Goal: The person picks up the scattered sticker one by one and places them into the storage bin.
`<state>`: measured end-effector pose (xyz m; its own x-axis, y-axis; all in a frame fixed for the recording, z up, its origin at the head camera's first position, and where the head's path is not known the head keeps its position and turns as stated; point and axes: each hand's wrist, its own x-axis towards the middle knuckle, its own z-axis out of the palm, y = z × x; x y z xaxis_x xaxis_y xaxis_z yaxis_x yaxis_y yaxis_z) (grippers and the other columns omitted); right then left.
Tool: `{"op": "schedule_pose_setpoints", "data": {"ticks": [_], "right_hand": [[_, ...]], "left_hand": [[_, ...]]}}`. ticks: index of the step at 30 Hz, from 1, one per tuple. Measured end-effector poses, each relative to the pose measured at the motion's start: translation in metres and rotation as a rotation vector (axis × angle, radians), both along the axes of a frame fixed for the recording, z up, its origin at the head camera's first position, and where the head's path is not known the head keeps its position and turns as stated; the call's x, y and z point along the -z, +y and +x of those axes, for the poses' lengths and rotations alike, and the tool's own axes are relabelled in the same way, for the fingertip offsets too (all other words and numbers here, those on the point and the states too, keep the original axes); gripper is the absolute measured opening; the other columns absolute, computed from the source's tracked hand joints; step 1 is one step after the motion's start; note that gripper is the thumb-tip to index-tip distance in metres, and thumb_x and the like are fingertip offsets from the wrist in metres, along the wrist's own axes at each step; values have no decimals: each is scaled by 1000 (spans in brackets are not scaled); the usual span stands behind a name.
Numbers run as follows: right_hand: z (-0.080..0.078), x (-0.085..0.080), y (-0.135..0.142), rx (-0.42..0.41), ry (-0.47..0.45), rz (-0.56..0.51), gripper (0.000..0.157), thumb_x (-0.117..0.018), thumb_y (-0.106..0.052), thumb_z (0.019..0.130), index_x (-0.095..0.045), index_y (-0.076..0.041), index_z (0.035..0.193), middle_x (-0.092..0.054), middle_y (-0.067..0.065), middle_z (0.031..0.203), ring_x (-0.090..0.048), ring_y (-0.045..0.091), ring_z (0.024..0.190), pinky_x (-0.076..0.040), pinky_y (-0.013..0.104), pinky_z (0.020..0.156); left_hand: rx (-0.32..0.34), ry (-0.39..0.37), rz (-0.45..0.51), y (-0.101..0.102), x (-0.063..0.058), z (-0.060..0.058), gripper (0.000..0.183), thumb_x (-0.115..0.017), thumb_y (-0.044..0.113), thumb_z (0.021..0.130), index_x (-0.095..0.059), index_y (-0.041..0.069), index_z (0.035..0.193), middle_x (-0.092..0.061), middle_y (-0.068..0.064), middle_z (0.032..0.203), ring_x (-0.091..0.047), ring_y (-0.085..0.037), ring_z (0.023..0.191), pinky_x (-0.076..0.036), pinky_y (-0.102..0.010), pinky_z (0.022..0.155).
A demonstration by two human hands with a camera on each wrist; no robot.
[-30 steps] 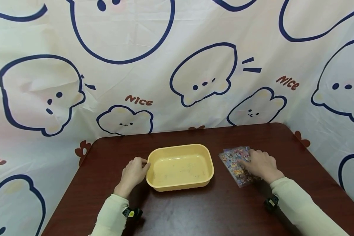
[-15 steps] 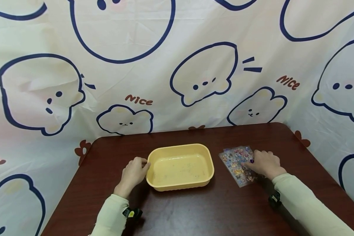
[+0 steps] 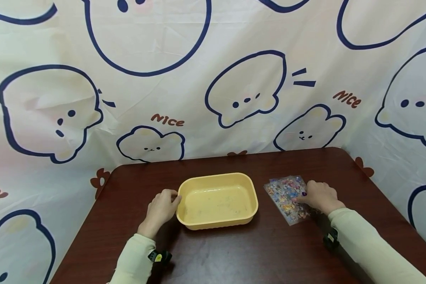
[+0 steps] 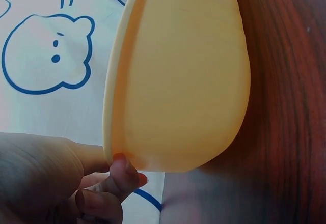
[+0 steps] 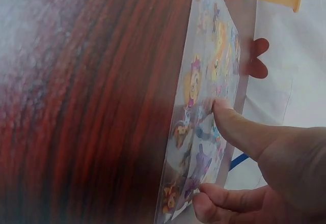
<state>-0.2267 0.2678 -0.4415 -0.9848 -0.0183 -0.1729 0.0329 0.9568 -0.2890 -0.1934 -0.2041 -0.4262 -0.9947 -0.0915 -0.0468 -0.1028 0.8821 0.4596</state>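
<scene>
A yellow plastic basin (image 3: pixel 216 205) stands on the dark wooden table, with some faint specks on its floor. My left hand (image 3: pixel 162 207) pinches the basin's left rim; in the left wrist view the thumb and fingers (image 4: pixel 122 175) meet at the rim's corner. To the right of the basin lie clear sheets of small colourful cartoon stickers (image 3: pixel 287 197), overlapping slightly. Over their right edge is my right hand (image 3: pixel 320 197). Its thumb (image 5: pixel 237 127) touches the top sheet in the right wrist view, while the other fingertips lie at the sheet, apart from the thumb.
The dark reddish-brown table (image 3: pixel 230 256) has rounded far corners. A pale cloth (image 3: pixel 234 138) printed with blue-outlined cartoon figures hangs behind it and along both sides. Black wrist straps (image 3: pixel 159 256) sit over the light sleeves.
My right hand has slid a little to the right over the sticker sheets, uncovering more of them, then held almost still. The left hand and basin have stayed in place.
</scene>
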Motion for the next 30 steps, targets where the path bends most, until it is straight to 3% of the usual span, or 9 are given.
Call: {"op": "schedule_pose_setpoints", "data": {"ticks": [10,17,30], "right_hand": [[-5,1,7,18,-64,-28,45,-77,-42,86,-52,-7,75,-48,3,62,-49,19,56,-34,31,51],[-5,-1,16,62,-83,21,70,-78,-59,78,-54,4,96,-55,11,73,-54,24,65,-39,35,56],[-7,-3,22,55,-57,-44,41,-80,-36,84,-59,-1,84,-53,7,68,-52,21,62,-39,32,53]], "left_hand": [[-5,-19,12,0,0,1,32,-62,25,100,-72,3,121,-75,-10,103,-62,-17,76,-49,-39,68],[-2,-12,9,0,-1,0,30,-62,25,99,-72,5,119,-75,-8,97,-62,-17,76,-49,-40,70],[-6,-19,14,0,-1,-1,32,-62,26,99,-72,4,121,-74,-7,95,-62,-17,74,-47,-37,66]]}}
